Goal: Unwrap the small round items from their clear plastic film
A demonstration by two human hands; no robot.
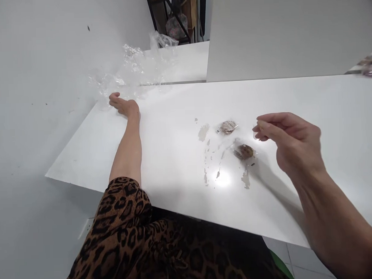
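Note:
My left hand point(123, 105) is stretched out at the far left of the white table, its fingers pointing left and apart. It is beside a heap of crumpled clear plastic bags point(134, 64) and seems to touch the nearest of them. My right hand point(291, 136) hovers over the table with thumb and fingertips pinched together. A faint clear bit shows at the fingertips, too small to name. Left of this hand lie two small brown items in clear wrappers, one farther back point(228, 127) and one nearer point(244, 152).
The white table point(171, 156) carries grey worn patches point(203, 132) near the wrapped items. A wall point(35, 100) borders it on the left, and a pale upright panel point(280, 34) stands behind. Another wrapped item point(369, 70) shows at the far right edge. A dark shelf rack point(172, 18) is beyond.

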